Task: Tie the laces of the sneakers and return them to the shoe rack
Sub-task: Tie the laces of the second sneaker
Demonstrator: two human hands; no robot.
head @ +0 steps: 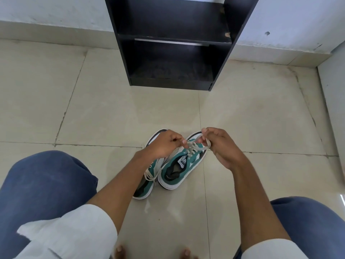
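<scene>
Two green, white and black sneakers stand side by side on the tiled floor, toes pointing away from me. Above the right sneaker [179, 169], my left hand [164, 144] pinches one end of its white laces [193, 146], and my right hand [222, 146] grips a loop of the same laces. The left sneaker [145, 182] is partly hidden under my left forearm, with a lace bow showing on its side. The black shoe rack [173, 43] stands against the wall straight ahead, its two visible shelves bare.
My knees in blue trousers [43, 186] sit at the lower left and lower right, bare toes at the bottom edge. Beige floor tiles [112, 113] stretch between the sneakers and the rack. A white wall edge [334, 86] rises at the right.
</scene>
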